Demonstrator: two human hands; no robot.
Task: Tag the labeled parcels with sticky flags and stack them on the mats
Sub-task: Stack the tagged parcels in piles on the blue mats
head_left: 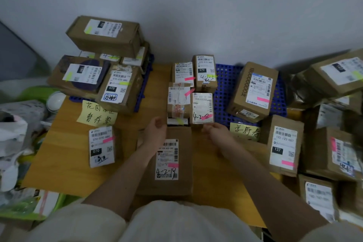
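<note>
Both hands reach forward over the wooden table (64, 163). The left hand (157, 129) is palm-up, fingers loosely curled and half open, touching the far left corner of the near box (167, 163); it holds nothing. The right hand (213, 129) has its fingers bent, fingertips just at the near edge of the small parcel (202, 108) marked with a pink flag (206, 117); whether it grips that parcel cannot be told. The near box lies flat at table centre, between the forearms, label up, with a pink flag on the label. Far of it stands a cluster of four small parcels, each flagged pink or yellow. To the right of this cluster a blue mat (225, 88) carries one tilted box (253, 92) with a pink flag. At far left a second blue mat (143, 88) holds a stack of boxes (104, 37) with yellow flags. A yellow note (97, 113) lies near that stack. One flagged parcel (101, 146) rests at near left, and more boxes crowd the right side.
</note>
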